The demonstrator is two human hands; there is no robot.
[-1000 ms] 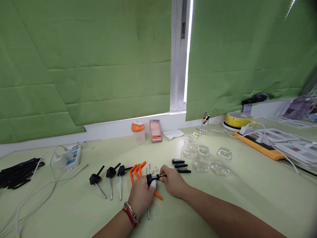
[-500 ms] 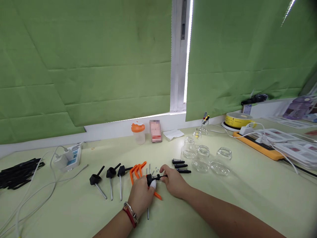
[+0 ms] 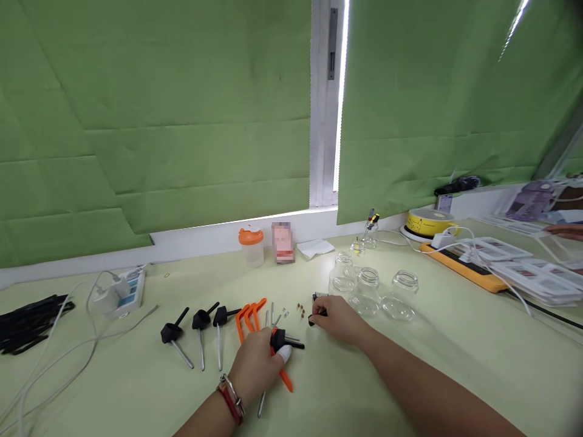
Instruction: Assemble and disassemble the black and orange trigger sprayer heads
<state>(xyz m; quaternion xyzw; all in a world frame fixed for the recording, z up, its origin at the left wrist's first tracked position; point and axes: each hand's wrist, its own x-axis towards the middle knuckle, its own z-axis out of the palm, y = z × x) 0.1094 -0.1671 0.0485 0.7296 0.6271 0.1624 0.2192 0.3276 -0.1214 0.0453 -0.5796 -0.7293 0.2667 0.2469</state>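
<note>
My left hand (image 3: 257,361) is closed round a black plastic fitting (image 3: 279,340) with a black arm pointing right. An orange handle (image 3: 285,377) and a metal rod (image 3: 261,405) stick out below this hand; the rod's upper end is hidden. My right hand (image 3: 337,317) is closed with its fingertips on a small black plastic piece (image 3: 314,319) at the table. A thin coil spring (image 3: 321,295) shows just behind those fingers. Several small brown bits (image 3: 301,311) and clear bits (image 3: 285,312) lie between the hands.
Three black fittings with metal rods (image 3: 219,340) lie left, beside orange handles (image 3: 248,312). Clear jars (image 3: 367,297) stand right. Behind are an orange-lidded cup (image 3: 251,246), a power strip (image 3: 132,294) and white cables. A co-worker's hand (image 3: 567,230) shows far right.
My right hand has left the black fitting and moved right to the small black spring pieces. My left hand keeps the fitting, now slightly lower and turned. The brown bits have come into view.
</note>
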